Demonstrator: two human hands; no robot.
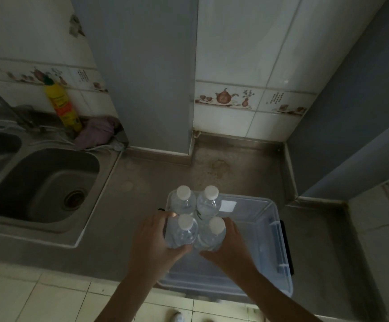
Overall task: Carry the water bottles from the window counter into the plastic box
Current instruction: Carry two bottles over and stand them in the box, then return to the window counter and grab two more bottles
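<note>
A clear plastic box [279, 247] with dark side latches sits on the steel counter near its front edge. Several clear water bottles with white caps stand upright in a tight cluster at the box's left end. The two far ones [208, 203] stand free inside the box. My left hand [153, 242] is wrapped around the near left bottle [182, 233]. My right hand [229, 245] grips the near right bottle [213, 235]. Both held bottles are over the box's left half, touching each other.
A steel double sink [42, 187] with a tap lies to the left. A yellow detergent bottle [62, 105] and a pink cloth [97, 132] sit behind it. Tiled walls and a grey pillar [147, 73] bound the counter's back. A rust stain [219, 168] marks the counter.
</note>
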